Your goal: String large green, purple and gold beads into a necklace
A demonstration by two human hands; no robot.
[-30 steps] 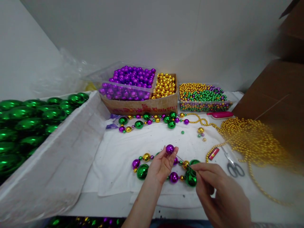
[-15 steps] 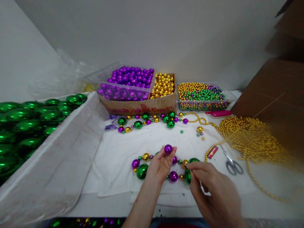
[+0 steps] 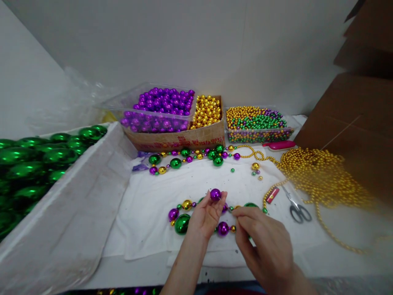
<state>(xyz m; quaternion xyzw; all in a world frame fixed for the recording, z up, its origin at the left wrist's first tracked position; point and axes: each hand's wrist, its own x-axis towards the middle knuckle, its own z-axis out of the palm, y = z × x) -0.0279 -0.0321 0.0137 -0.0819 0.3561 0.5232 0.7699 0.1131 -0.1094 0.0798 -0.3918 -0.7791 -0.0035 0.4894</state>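
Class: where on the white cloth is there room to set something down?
Free: the cloth between the left-hand bin and front bead strand, plus the strip between that and the rear strand. Crowded: the right side, with scissors and piled gold beads.

Stuff was sitting around the carton (image 3: 172, 141), basically.
Bin (image 3: 92, 196) was front-left of it, small-bead tub (image 3: 260, 130) just right, near garland (image 3: 222, 228) well forward, far garland (image 3: 175, 163) close in front, scissors (image 3: 295, 205) off front-right.
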